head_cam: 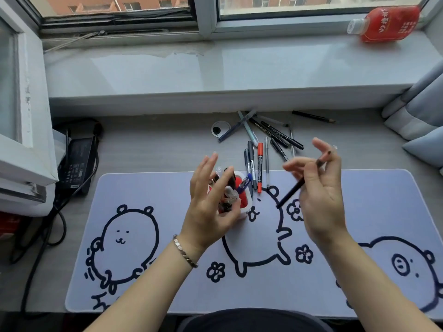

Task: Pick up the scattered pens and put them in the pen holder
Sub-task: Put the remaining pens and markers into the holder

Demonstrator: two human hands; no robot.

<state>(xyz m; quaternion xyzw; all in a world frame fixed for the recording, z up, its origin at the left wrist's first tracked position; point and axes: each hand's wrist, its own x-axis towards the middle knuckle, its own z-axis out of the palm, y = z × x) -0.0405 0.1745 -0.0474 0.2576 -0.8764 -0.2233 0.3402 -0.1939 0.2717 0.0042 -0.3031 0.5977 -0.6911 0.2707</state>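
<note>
A white pen holder (pixel 248 207) with a red inside stands on the desk mat (pixel 148 188), with several pens in it. My left hand (pixel 211 204) hovers over the holder's left side, fingers apart, and hides part of it. My right hand (pixel 318 188) is raised to the right of the holder and pinches a thin dark pencil (pixel 291 192) that slants down to the left. Several pens lie scattered behind the holder: an orange marker (pixel 259 167), a grey marker (pixel 251 155), black pens (pixel 280 134) and a pale blue pen (pixel 247 127). A lone dark pencil (pixel 312 116) lies further back right.
A round cable grommet (pixel 220 128) sits left of the scattered pens. A black power brick (pixel 76 161) with cables lies at the left. A red bottle (pixel 386 23) lies on the windowsill (pixel 215 65). Grey cushions (pixel 417 111) are at the right edge.
</note>
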